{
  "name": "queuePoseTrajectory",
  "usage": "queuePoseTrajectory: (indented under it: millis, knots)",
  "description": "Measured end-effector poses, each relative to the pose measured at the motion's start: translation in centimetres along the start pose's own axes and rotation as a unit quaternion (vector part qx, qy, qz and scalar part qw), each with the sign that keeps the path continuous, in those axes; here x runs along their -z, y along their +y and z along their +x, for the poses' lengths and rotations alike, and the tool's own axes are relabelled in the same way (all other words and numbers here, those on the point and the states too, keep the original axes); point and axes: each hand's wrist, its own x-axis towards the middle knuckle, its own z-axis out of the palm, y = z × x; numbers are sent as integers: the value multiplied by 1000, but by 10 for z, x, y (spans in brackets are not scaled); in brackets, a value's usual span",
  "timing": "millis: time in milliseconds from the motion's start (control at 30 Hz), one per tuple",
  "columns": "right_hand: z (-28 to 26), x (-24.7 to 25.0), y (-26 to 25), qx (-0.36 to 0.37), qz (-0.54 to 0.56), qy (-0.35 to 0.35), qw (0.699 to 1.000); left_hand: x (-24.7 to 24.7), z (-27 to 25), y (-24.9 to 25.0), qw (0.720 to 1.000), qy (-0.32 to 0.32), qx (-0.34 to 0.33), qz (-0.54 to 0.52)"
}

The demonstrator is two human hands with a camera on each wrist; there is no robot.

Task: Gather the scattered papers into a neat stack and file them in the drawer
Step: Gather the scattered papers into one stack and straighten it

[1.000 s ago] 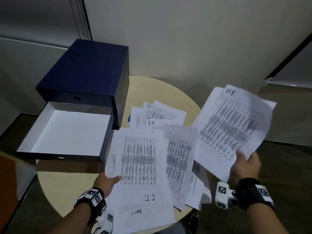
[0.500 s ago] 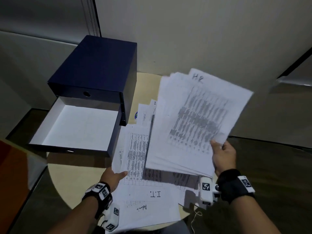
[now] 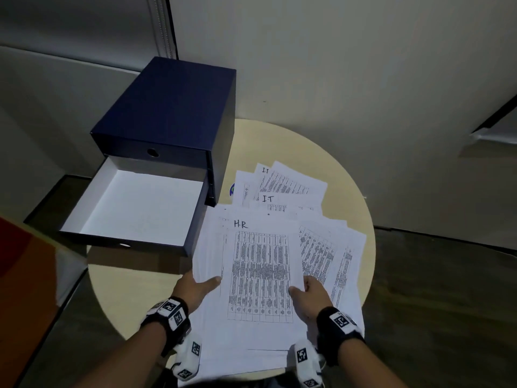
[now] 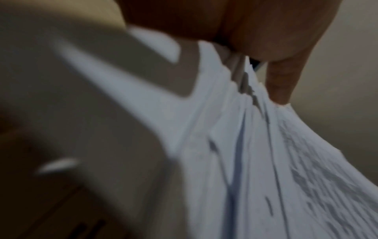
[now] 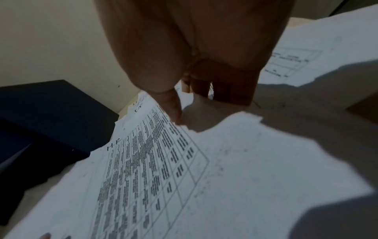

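My left hand [image 3: 195,287] and right hand [image 3: 310,292] both pinch the H.R stack [image 3: 260,275]; open drawer [image 3: 134,208] sits beyond my left fingers.

A round beige table [image 3: 349,175] stands against a pale wall [image 3: 335,65].

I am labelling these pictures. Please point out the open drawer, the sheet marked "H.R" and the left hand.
open drawer [image 3: 131,208], head view, on its white inside floor.
sheet marked "H.R" [image 3: 260,273], head view, on the printed table at its middle.
left hand [image 3: 193,288], head view, on the back of the hand.
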Motion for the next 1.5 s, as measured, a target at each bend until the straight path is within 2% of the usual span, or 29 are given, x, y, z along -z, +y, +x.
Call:
queuePoseTrajectory:
  millis: [100,167,267,333,400,500,533,633,667,700,767,833,900,967,1033,1167,1400,1500]
  knots:
    - [-12,2,-6,49,-44,-40,997,-7,-12,10,995,20,-48,90]
    - [-17,2,-8,73,-50,-69,994,-13,-18,14,991,23,-70,110]
    - [-24,4,-8,68,-15,-110,992,-19,-20,16,990,18,-83,110]
    - [-23,5,-6,57,34,-104,992,-20,-22,20,992,4,-91,89]
    - [-24,5,-4,26,135,-93,986,-18,-25,27,992,-1,-105,66]
    - [-23,13,-8,-11,300,-114,947,-15,-36,46,989,-14,-146,7]
    - [-22,17,-9,-7,326,-128,937,-14,-41,56,988,-18,-156,-15]
    - [-32,36,-30,21,393,-103,914,-18,-54,89,973,-50,-213,-67]
    - [-38,44,-39,22,392,-94,915,-19,-55,98,969,-61,-228,-81]
    - [-45,52,-52,52,377,-76,922,-20,-56,108,964,-69,-236,-99]
    - [-62,71,-76,145,318,-23,937,-23,-56,125,960,-59,-256,-97]
    - [-71,88,-93,217,300,32,928,-23,-56,137,953,-34,-296,-52]
    - [-71,96,-97,244,303,51,920,-26,-58,144,953,-15,-300,-41]
    - [-60,94,-83,225,293,52,928,-34,-59,144,961,-12,-276,-27]
    - [-56,84,-67,169,270,55,946,-40,-62,136,966,-22,-256,3]
    - [-43,63,-45,131,219,51,965,-51,-47,112,974,-50,-221,-20]
    - [-23,52,-28,80,158,91,980,-62,-38,101,974,-58,-215,30]
    - [-17,54,-21,74,206,114,969,-56,-32,92,968,-44,-227,99]
